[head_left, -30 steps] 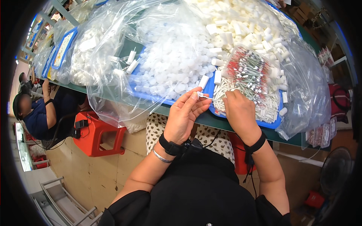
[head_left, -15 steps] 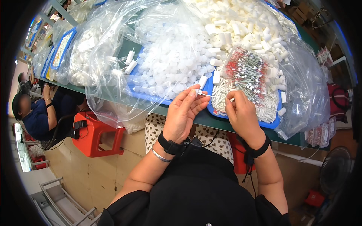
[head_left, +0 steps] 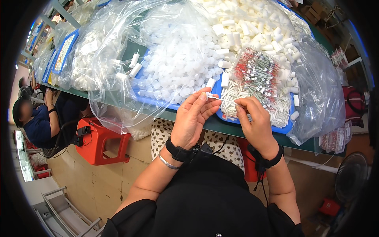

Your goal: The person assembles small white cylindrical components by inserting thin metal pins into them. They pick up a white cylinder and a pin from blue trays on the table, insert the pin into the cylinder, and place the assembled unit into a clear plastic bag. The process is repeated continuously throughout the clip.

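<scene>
Between thumb and fingers, my left hand point(head_left: 194, 110) pinches a small translucent white plastic piece point(head_left: 209, 95). From it a thin pale rod point(head_left: 224, 99) reaches across to my right hand point(head_left: 254, 118), whose thumb and forefinger close near its far end. Both hands are just over the front edge of a blue tray point(head_left: 289, 125) full of small white tubes point(head_left: 281, 118). On these tubes rests a clear box point(head_left: 238, 72) packed with thin metal pins point(head_left: 256, 73), some with red ends. A white foam cylinder point(head_left: 211, 83) lies just beyond my left fingertips.
Translucent discs point(head_left: 177, 59) heap up in a second blue tray point(head_left: 139, 93), partly under clear plastic bags point(head_left: 110, 106). White foam cylinders point(head_left: 241, 27) pile behind. A red stool point(head_left: 94, 148) stands on the floor at left, near a seated person point(head_left: 39, 122). A fan point(head_left: 351, 177) is at right.
My right hand's fingers have shifted slightly and unfolded around the rod's end, so more of the rod shows. My left hand stays nearly still, holding the plastic piece.
</scene>
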### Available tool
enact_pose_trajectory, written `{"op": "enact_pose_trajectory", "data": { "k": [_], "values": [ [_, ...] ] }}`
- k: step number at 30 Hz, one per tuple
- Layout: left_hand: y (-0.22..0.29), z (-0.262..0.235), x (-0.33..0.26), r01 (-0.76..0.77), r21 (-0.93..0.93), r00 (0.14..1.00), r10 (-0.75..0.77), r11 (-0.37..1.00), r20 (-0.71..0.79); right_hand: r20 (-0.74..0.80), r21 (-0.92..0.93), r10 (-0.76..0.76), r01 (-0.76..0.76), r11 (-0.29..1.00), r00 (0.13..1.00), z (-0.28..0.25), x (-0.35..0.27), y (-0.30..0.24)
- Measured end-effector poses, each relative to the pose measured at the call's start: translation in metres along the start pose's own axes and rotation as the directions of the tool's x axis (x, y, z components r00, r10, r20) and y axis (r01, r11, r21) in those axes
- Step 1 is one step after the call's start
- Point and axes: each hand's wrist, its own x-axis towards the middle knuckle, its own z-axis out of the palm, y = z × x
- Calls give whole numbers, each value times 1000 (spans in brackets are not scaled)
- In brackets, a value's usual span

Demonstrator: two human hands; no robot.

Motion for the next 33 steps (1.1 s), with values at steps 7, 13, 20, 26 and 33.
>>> {"op": "enact_pose_trajectory", "data": {
  "k": [7, 13, 20, 26, 33],
  "values": [
    [-7, 1, -3, 45, 38, 994, -49, 998, 96, 15, -19, -129, 130, 991, 991, -1, 4, -1],
    [-16, -6, -6, 81, 165, 971, -115, 983, 210, 493, 535, 376, -614, 580, 784, -9, 6, -6],
    [-9, -1, -7, 133, 137, 976, -154, 981, 156, 220, 164, 144, -182, 970, 965, 1, -4, -13],
    [-11, -4, -12, 167, 180, 963, -200, 970, 184, 132, 85, 18, -30, 996, 991, 12, -7, -7],
    [0, -13, -10, -70, 153, 997, 64, 986, 44, 283, 214, 132, -197, 957, 950, 14, 24, -23]
  ]
}}
